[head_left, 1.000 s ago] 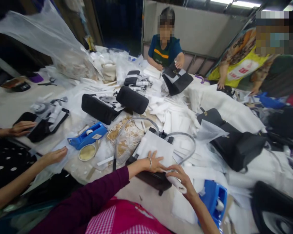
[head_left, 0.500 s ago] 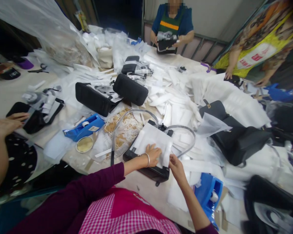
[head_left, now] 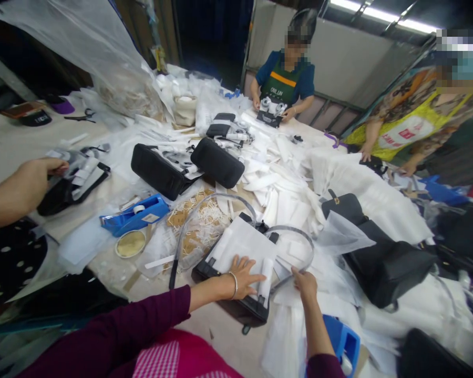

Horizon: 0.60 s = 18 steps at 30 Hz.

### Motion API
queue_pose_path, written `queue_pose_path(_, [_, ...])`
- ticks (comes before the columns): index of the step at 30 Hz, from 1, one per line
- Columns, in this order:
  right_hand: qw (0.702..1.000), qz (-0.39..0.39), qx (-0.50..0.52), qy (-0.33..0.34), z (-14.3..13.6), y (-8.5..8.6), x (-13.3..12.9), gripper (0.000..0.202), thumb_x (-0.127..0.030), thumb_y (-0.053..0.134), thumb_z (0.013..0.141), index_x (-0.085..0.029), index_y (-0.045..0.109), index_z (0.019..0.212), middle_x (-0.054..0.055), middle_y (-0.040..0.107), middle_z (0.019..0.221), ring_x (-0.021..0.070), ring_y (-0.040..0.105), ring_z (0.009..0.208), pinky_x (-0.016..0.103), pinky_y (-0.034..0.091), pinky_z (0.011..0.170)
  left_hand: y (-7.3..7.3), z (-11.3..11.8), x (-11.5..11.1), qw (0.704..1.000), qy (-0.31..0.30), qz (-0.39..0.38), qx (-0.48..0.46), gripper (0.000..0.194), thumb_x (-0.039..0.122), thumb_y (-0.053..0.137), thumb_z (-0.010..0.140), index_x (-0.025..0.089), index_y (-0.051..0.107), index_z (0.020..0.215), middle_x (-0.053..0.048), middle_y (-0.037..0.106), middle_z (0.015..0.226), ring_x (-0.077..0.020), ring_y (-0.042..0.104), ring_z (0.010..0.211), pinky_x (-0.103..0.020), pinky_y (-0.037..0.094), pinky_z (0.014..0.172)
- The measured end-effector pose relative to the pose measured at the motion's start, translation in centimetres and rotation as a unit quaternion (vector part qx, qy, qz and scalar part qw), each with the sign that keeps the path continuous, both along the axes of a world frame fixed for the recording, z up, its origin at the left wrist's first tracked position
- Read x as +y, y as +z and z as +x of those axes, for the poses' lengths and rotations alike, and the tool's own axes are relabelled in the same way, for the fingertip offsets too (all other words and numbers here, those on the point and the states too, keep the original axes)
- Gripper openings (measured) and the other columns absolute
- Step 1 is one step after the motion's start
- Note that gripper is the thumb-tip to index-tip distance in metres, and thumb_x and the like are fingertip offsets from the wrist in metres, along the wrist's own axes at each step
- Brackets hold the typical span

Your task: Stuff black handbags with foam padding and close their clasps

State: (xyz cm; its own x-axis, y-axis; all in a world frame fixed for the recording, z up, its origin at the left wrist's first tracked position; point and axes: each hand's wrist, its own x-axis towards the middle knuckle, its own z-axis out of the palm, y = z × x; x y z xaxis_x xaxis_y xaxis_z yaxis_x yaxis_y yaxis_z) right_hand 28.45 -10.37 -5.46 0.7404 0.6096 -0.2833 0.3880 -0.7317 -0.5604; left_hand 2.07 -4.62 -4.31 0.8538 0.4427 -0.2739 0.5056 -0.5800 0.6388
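Note:
A black handbag (head_left: 240, 310) lies in front of me with a white foam sheet (head_left: 242, 244) over its upper face. My left hand (head_left: 244, 275) rests on that sheet with fingers spread, the tips by a rolled white piece (head_left: 265, 283) at the bag's right end. To the right of the bag, my right hand (head_left: 305, 284) has its fingers closed on the plastic-wrapped handle (head_left: 312, 242), which loops out from the bag. Another wrapped strap (head_left: 181, 236) arches out on the left side, over a heap of white strings (head_left: 199, 215).
Blue tape dispensers stand left (head_left: 136, 214) and right (head_left: 341, 338). Black bags (head_left: 160, 169) lie beyond, with more at right (head_left: 390, 262). White foam strips (head_left: 284, 178) cover the middle. A co-worker's hand (head_left: 23, 186) is at left; two people stand across the table.
My right hand has left the rolled foam edge and moved right to the handle. My left hand has spread its fingers on the sheet. The camera view has tilted up.

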Motion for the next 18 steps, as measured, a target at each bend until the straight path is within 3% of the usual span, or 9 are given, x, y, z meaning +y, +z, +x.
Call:
queue_pose_path(2, [0.999, 0.002, 0.018, -0.043, -0.3, 0.6, 0.6, 0.024, -0.042, 0.062, 0.063, -0.02, 0.056, 0.069, 0.004, 0.058, 0.05, 0.0266, 0.063, 0.058, 0.037, 0.048, 0.057, 0.0, -0.1, 0.0, 1.0, 0.005, 0.007, 0.002, 0.054, 0.044, 0.059, 0.081, 0.04, 0.043, 0.132, -0.011, 0.029, 0.145, -0.0411, 0.024, 0.133, -0.067, 0.014, 0.103])
queue_pose_path(5, [0.99, 0.115, 0.04, -0.074, -0.3, 3.4, 1.4, 0.032, -0.043, 0.063, 0.064, -0.018, 0.053, 0.082, 0.002, 0.061, 0.057, 0.0211, 0.062, 0.055, 0.032, 0.048, 0.055, 0.0, -0.3, 0.1, 1.0, 0.006, 0.022, -0.001, 0.055, 0.045, 0.059, 0.08, 0.038, 0.043, 0.133, -0.013, 0.034, 0.143, -0.0395, 0.027, 0.132, -0.065, 0.017, 0.103])
queue_pose_path(8, [0.961, 0.257, 0.093, -0.044, -0.8, 8.9, 1.5, 0.037, -0.045, 0.066, 0.068, -0.017, 0.052, 0.087, -0.001, 0.061, 0.061, 0.0148, 0.057, 0.051, 0.026, 0.045, 0.051, 0.6, -0.4, 0.4, 0.999, 0.017, 0.019, -0.018, 0.056, 0.043, 0.062, 0.079, 0.029, 0.046, 0.131, -0.016, 0.039, 0.138, -0.0376, 0.034, 0.129, -0.061, 0.022, 0.104])
queue_pose_path(12, [0.926, 0.312, 0.204, 0.065, -4.9, 17.4, -0.8, 0.033, -0.047, 0.063, 0.077, -0.018, 0.053, 0.088, -0.001, 0.058, 0.061, 0.0077, 0.046, 0.045, 0.02, 0.032, 0.042, 2.9, -0.6, 0.5, 0.986, 0.08, -0.069, -0.129, 0.049, 0.03, 0.061, 0.08, 0.017, 0.052, 0.126, -0.017, 0.046, 0.134, -0.0284, 0.042, 0.125, -0.045, 0.03, 0.107])
queue_pose_path(15, [0.905, 0.258, 0.319, 0.111, -10.3, 20.7, -3.7, 0.035, -0.047, 0.062, 0.079, -0.02, 0.05, 0.097, 0.001, 0.061, 0.069, 0.0055, 0.04, 0.04, 0.019, 0.026, 0.037, 5.7, -1.4, -0.3, 0.927, 0.136, -0.242, -0.251, 0.041, 0.034, 0.057, 0.083, 0.015, 0.058, 0.119, -0.013, 0.055, 0.126, -0.0232, 0.048, 0.12, -0.038, 0.034, 0.106])
queue_pose_path(18, [0.869, 0.178, 0.431, 0.162, -15.5, 20.2, -6.3, 0.04, -0.051, 0.057, 0.082, -0.019, 0.048, 0.104, -0.001, 0.059, 0.066, 0.0036, 0.034, 0.034, 0.018, 0.021, 0.034, 8.4, -2.9, -1.8, 0.795, 0.183, -0.484, -0.317, 0.048, 0.049, 0.054, 0.084, 0.011, 0.06, 0.113, -0.016, 0.062, 0.115, -0.0239, 0.057, 0.109, -0.038, 0.042, 0.097])
